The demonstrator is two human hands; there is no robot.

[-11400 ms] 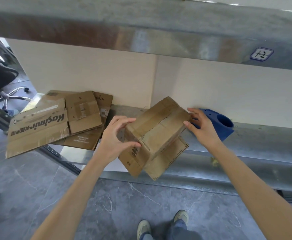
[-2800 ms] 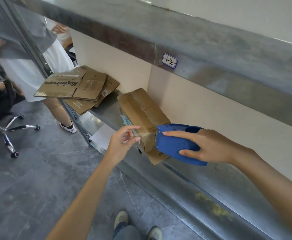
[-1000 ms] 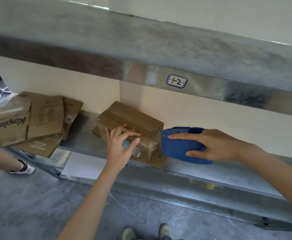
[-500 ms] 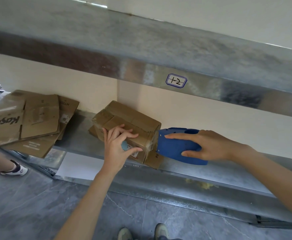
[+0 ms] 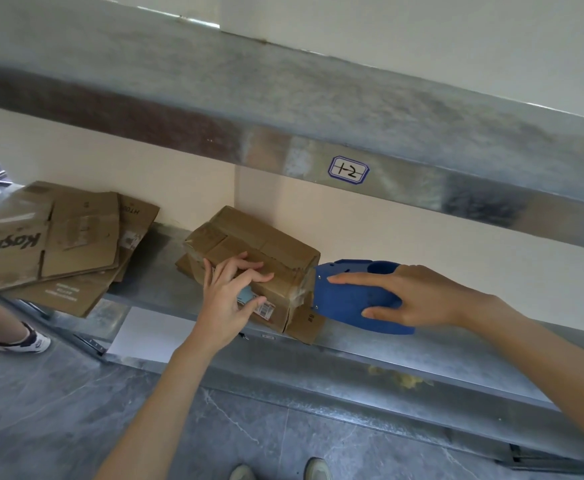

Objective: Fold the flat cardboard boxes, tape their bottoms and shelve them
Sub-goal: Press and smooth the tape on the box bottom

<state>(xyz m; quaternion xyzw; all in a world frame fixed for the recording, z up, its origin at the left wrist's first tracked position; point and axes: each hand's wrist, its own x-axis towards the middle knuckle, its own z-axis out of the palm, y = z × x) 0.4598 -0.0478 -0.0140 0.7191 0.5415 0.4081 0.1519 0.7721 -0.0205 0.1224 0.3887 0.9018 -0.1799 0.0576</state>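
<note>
A folded brown cardboard box [image 5: 266, 247] lies on the metal shelf [image 5: 422, 351], with clear tape wrinkled over its right end. My left hand [image 5: 229, 299] rests on its front face, fingers spread flat along the upper edge and thumb by a small printed label. My right hand [image 5: 418, 296] grips a blue tape dispenser [image 5: 349, 303], index finger stretched along its side. The dispenser's front end touches the box's right end. A loose flap [image 5: 306, 323] sticks out under the box.
A stack of flat cardboard boxes [image 5: 58, 244] overhangs the shelf's left end. An upper shelf beam carries a "+2" label [image 5: 348, 170]. Another person's leg and shoe [image 5: 23, 341] stand at the left. My shoes [image 5: 314, 471] are on the grey floor below.
Early on both hands held the box; the right hand has since taken up the dispenser. Over the last second the hands have barely moved, and the dispenser stays at the box's right end.
</note>
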